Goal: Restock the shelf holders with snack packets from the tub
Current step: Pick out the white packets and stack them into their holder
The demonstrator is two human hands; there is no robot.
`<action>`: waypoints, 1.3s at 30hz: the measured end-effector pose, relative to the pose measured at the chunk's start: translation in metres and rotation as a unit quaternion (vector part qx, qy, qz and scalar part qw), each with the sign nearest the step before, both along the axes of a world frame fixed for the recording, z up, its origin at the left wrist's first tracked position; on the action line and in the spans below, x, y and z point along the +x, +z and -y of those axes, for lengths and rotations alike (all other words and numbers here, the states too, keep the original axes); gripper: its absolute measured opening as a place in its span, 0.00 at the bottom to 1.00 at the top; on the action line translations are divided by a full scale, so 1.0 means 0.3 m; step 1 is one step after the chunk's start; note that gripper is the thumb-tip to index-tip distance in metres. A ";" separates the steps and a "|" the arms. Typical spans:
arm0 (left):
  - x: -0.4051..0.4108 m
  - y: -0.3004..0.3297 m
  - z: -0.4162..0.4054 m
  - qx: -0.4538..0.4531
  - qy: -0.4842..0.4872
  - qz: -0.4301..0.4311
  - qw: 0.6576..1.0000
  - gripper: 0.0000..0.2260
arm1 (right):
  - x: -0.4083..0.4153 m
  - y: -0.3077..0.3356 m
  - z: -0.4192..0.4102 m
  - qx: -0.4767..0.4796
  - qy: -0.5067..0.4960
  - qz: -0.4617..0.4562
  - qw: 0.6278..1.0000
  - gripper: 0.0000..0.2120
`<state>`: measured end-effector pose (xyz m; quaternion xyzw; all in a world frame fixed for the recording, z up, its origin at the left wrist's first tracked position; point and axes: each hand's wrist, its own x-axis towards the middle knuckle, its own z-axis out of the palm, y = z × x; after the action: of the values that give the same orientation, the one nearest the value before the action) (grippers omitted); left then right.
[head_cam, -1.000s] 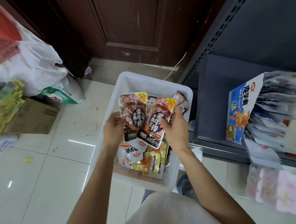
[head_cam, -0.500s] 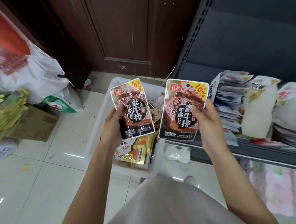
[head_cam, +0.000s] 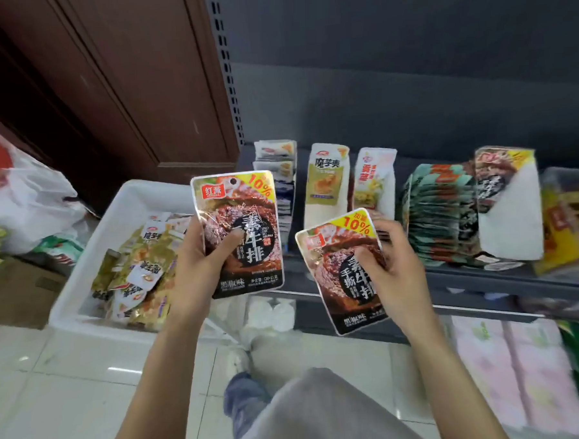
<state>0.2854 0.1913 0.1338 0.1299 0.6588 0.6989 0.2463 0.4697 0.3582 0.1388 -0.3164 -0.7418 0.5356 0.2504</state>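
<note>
Left hand [head_cam: 196, 267] grips 1 snack packet [head_cam: 240, 233], right hand [head_cam: 396, 274] pinches another [head_cam: 343, 273], both above the tub [head_cam: 84, 297]. Matching holder [head_cam: 508, 204] sits far right on shelf [head_cam: 486, 281]; I'd slot them upright, labels forward.

Head cam, single view, wide-angle, looking forward and down.
Close above both forearms; white tub [head_cam: 92, 263] at left on the floor, shelf front edge [head_cam: 485, 278] running right, frame edges bowed.
</note>
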 end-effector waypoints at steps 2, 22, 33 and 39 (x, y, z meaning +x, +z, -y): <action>0.108 -0.001 -0.072 -0.014 -0.002 -0.011 1.000 0.13 | 0.147 -0.011 -0.071 0.023 -0.031 0.035 0.999 0.16; 0.453 0.160 -1.010 0.068 -0.187 -0.133 0.971 0.10 | 0.704 0.069 -0.549 0.035 -0.384 -0.116 0.915 0.25; 0.609 0.004 -1.248 -0.083 -0.291 -0.175 0.937 0.09 | 0.835 0.121 -0.727 0.088 -0.419 -0.154 0.890 0.18; 0.680 -0.030 -1.154 -0.160 -0.317 -0.465 0.811 0.02 | 0.829 0.121 -0.879 0.062 -0.384 -0.199 0.899 0.15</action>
<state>0.4894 0.5375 0.1247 0.5997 0.7195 0.3226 0.1364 0.7186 0.6218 0.1752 -0.4479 -0.5290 0.4026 0.5979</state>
